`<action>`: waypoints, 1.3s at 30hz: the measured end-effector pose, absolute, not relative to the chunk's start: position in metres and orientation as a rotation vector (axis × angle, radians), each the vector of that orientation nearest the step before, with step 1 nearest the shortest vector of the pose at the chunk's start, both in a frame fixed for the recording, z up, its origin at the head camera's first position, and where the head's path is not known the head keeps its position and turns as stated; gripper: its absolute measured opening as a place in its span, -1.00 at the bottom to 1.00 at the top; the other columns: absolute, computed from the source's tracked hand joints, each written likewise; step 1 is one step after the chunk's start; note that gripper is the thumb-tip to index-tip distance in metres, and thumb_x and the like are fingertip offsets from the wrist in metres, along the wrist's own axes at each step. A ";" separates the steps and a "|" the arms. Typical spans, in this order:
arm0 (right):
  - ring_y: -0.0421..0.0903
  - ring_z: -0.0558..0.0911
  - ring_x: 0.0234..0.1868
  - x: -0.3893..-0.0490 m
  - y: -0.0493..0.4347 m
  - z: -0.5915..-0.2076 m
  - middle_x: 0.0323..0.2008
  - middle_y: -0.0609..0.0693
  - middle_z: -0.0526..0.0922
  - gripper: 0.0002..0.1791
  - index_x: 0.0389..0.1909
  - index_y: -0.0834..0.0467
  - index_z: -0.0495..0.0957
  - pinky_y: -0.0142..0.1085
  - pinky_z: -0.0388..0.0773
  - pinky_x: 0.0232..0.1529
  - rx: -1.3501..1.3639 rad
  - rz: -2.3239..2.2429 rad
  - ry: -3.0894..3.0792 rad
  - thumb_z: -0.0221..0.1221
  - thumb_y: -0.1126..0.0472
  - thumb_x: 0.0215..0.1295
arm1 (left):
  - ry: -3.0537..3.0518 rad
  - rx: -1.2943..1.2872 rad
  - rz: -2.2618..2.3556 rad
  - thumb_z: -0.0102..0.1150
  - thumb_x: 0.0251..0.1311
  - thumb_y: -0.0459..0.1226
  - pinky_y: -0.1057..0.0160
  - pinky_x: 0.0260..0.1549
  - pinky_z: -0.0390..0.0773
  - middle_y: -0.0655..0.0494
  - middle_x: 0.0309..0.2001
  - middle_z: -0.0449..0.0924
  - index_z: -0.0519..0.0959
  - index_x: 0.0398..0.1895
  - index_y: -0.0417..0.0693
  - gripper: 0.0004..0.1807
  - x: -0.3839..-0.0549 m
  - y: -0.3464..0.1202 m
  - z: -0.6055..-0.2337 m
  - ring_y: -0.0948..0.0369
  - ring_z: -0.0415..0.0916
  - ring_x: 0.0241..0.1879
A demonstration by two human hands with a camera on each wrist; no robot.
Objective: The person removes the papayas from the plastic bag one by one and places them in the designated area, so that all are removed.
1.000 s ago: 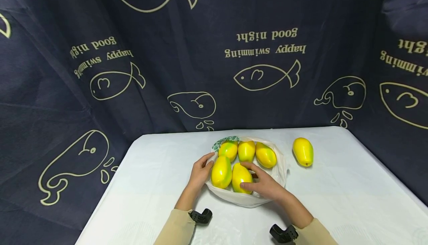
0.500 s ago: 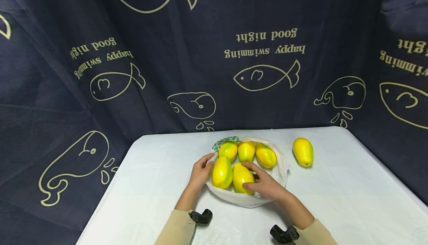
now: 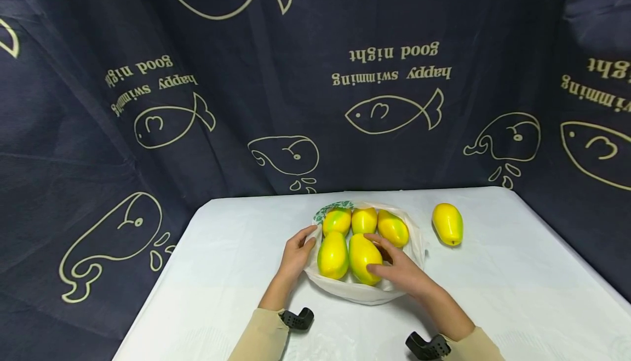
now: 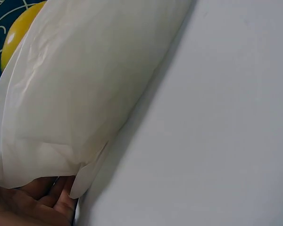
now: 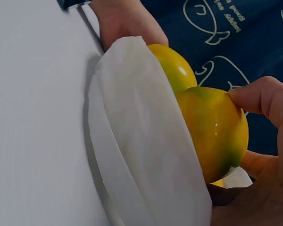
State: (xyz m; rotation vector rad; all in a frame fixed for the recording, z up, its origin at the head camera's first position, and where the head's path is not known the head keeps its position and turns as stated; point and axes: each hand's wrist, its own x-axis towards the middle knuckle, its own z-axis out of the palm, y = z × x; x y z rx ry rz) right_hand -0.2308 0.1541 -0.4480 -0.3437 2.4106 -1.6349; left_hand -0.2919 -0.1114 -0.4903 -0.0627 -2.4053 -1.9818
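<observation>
A white plastic bag point(image 3: 345, 291) with a green leaf print lies spread wide on the table, several yellow-green mangoes inside it. At its left rim my left hand point(image 3: 296, 252) holds the edge; in the left wrist view that hand point(image 4: 35, 202) is partly covered by the bag point(image 4: 80, 89). My right hand point(image 3: 401, 267) grips the front right mango point(image 3: 362, 257), thumb on the near side and fingers over the far side. The right wrist view shows this mango point(image 5: 214, 132) above the bag's rim. Just left of it sits another mango point(image 3: 333, 256); others line the back of the bag.
One loose mango point(image 3: 447, 224) lies on the white-covered table point(image 3: 498, 273), right of the bag. A dark blue curtain point(image 3: 305, 76) with fish and whale drawings stands behind the table and along both sides.
My right hand has shifted slightly right and away from me with the mango. The front left mango has also shifted a little to the right. The left hand has stayed at the rim.
</observation>
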 end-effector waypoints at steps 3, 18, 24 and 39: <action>0.27 0.18 0.53 -0.231 0.159 -0.447 0.52 0.23 0.16 -0.23 0.48 -0.11 0.18 0.10 0.30 0.44 -0.321 -1.672 2.385 0.22 0.12 0.25 | -2.397 -0.075 -1.989 0.03 0.44 -0.27 -0.07 0.51 0.19 -0.06 0.45 0.36 0.52 0.31 0.01 -0.60 -0.292 -0.112 -0.491 -0.04 0.17 0.52; -0.18 0.28 0.34 -0.230 0.183 -0.441 0.53 0.19 0.00 -0.26 0.55 0.02 0.03 -0.61 0.46 0.14 -0.414 -2.048 2.124 0.07 0.29 0.40 | -2.401 -0.053 -1.995 0.05 0.43 -0.25 -0.06 0.55 0.10 -0.05 0.47 0.33 0.52 0.31 0.04 -0.59 -0.290 -0.111 -0.490 -0.02 0.12 0.54; -0.31 0.42 0.17 -0.232 0.194 -0.436 0.42 0.11 0.12 -0.25 0.55 0.00 0.01 -0.53 0.55 0.08 -0.381 -2.085 2.136 0.09 0.27 0.42 | -2.397 -0.054 -1.981 0.05 0.43 -0.26 -0.08 0.54 0.11 -0.07 0.46 0.34 0.52 0.31 0.01 -0.59 -0.291 -0.113 -0.492 -0.04 0.13 0.54; 0.34 0.30 0.45 -0.233 0.189 -0.452 0.49 0.23 0.21 -0.21 0.51 0.04 0.16 -0.07 0.58 0.23 -0.493 -1.670 2.464 0.28 0.08 0.34 | -2.388 -0.072 -2.005 0.04 0.43 -0.27 -0.09 0.53 0.12 -0.11 0.45 0.34 0.49 0.33 -0.07 -0.57 -0.291 -0.112 -0.488 -0.06 0.13 0.53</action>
